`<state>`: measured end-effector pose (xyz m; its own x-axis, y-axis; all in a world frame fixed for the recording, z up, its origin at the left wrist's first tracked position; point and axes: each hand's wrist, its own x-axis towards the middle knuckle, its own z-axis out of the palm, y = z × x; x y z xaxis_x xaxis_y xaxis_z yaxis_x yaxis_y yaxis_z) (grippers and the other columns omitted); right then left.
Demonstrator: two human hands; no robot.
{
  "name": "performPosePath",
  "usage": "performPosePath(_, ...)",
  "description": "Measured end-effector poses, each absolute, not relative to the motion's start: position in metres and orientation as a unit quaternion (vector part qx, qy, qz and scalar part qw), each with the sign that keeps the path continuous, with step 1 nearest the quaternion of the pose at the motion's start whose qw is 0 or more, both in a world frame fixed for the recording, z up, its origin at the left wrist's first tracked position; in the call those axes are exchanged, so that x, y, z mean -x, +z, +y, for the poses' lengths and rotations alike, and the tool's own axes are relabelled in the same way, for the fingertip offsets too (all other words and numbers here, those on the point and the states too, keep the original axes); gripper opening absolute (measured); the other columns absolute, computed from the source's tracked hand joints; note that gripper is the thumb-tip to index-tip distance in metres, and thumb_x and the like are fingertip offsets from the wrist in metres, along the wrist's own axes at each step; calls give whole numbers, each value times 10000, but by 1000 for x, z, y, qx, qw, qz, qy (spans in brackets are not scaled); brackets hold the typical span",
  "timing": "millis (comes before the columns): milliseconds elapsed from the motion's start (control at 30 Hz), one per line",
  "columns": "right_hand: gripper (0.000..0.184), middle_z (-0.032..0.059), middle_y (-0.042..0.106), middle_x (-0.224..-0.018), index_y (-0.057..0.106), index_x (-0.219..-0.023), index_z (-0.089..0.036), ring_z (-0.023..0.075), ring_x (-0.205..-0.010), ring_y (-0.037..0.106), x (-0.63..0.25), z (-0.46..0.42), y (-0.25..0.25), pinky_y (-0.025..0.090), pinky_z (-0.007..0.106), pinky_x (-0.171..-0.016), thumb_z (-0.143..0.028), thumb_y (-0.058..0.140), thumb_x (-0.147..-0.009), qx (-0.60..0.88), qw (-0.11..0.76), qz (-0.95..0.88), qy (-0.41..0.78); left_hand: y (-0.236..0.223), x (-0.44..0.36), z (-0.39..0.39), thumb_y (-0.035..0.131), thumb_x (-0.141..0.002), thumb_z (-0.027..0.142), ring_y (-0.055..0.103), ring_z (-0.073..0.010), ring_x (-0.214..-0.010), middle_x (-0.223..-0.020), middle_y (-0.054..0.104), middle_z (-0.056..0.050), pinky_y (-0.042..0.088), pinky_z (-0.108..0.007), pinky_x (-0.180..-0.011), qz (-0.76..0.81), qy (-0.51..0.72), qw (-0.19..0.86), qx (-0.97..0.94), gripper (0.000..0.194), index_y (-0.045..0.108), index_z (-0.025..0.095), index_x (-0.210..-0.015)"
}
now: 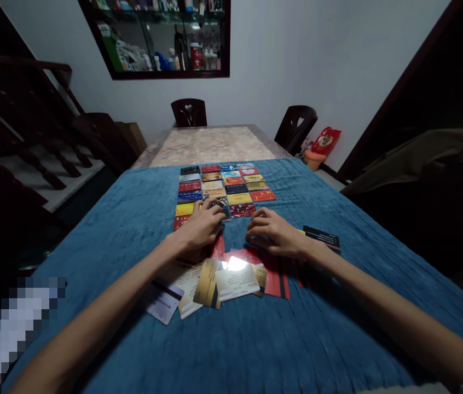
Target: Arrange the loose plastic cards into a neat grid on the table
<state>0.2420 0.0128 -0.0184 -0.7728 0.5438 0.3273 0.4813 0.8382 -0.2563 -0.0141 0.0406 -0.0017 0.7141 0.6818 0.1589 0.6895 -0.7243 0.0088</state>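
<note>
Rows of bank-style cards in several colours lie flat on a blue cloth [125,241]. My left hand [202,223] rests at the near left of these rows, fingers bent and slightly apart. Its fingertips touch a dark patterned card [222,201] and partly cover the cards below. To the right, my right hand [271,232] hovers low with loosely curled fingers, and nothing shows in it. Close to its fingertips is a dark red card [242,210]. Nearer me lies a loose spread of cards, among them a white card [237,283], a gold card [206,282] and a red card [276,278].
A black card [322,237] lies right of my right wrist, and a silver card [164,301] at the near left. Beyond the cloth is the bare patterned tabletop [219,143]. Dark chairs [296,126] stand around the table, and a stair railing [18,60] is on the left.
</note>
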Motion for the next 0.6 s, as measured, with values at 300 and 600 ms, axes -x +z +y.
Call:
performPosePath(300, 211, 81, 701, -1059, 724, -1026, -200, 239, -1064, 480, -237, -14, -15, 424, 440, -968, -344, 599, -937, 257, 214, -935, 115, 7, 1, -10, 557, -913, 255, 366, -331, -1342, -1196, 642, -106, 296, -552, -1070, -296, -88, -5, 951, 218, 656, 200, -1099)
performPosePath(600, 473, 123, 593, -1324, 678, -1214, -237, 322, -1180, 425, -242, -28, -16, 402, 545, -968, -551, 639, -862, 262, 134, -949, 110, 15, -6, -37, 687, -803, 456, 492, -318, -1113, -1020, 647, -109, 363, -512, -961, -243, -40, -19, 969, 312, 639, 175, -930)
